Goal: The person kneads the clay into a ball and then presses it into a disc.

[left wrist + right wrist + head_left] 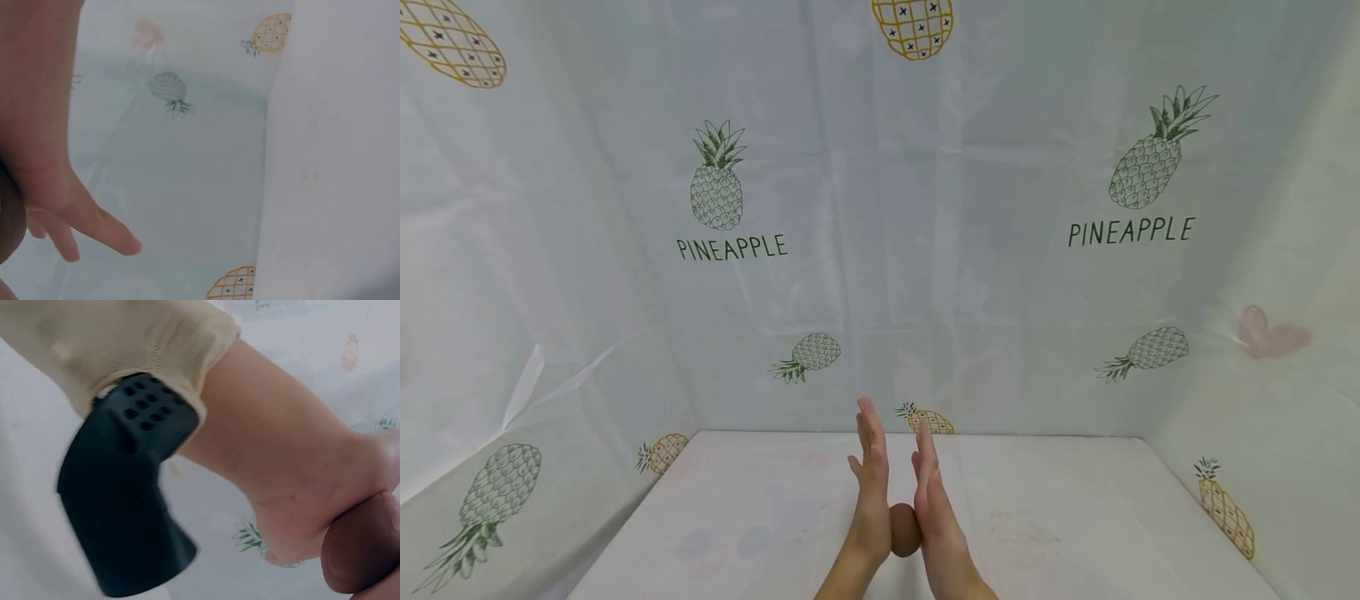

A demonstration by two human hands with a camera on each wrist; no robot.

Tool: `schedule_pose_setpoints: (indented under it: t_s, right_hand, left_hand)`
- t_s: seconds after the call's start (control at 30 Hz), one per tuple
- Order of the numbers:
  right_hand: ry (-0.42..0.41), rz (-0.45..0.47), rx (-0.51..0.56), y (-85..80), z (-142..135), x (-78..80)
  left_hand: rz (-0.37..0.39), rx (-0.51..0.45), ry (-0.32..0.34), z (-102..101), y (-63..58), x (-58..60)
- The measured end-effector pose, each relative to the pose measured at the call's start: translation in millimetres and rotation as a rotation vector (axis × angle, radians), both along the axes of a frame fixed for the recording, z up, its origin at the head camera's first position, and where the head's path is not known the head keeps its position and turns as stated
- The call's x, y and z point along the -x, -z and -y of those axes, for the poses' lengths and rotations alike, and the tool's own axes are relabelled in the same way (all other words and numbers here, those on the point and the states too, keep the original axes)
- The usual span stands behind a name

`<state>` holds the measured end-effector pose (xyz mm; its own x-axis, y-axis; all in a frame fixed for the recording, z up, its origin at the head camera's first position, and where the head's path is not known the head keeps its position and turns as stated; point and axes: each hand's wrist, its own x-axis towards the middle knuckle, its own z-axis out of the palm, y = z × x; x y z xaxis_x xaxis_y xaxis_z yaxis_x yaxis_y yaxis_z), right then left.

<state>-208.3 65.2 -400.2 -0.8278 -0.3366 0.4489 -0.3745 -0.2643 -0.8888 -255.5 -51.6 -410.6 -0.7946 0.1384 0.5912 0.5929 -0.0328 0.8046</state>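
A smooth brown egg-shaped lump [905, 530] sits between the heels of the two palms, above the white tabletop. The left hand [872, 487] presses it from the left, fingers straight and pointing up and forward, its thumb apart. From the other side the right hand [934, 500] presses it, fingers also straight. Past the lump, a gap separates the fingers of the two hands. Only part of the brown lump [9, 215] shows at the left wrist view's edge, beside a hand. In the right wrist view, the lump [361, 544] touches a palm at lower right.
The white tabletop [760, 508] has faint coloured stains. Pale sheeting [880, 275] printed with pineapples encloses it at the back and sides. A beige sleeve [150, 337] and a black wrist device [125, 500] fill much of the right wrist view.
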Motion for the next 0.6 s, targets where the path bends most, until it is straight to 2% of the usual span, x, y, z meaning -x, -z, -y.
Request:
schedule_pose_setpoints:
  t_s: [0.27,0.6]
  right_hand:
    - [0.055,-0.015,0.013,-5.5,-13,3.0]
    - [0.149,-0.014,0.057,-11.2,-32,9.0]
  left_hand:
    - [0.058,0.021,0.132,-16,6.0,-5.8]
    - [0.023,0.097,0.181,-37,17.0,-19.3]
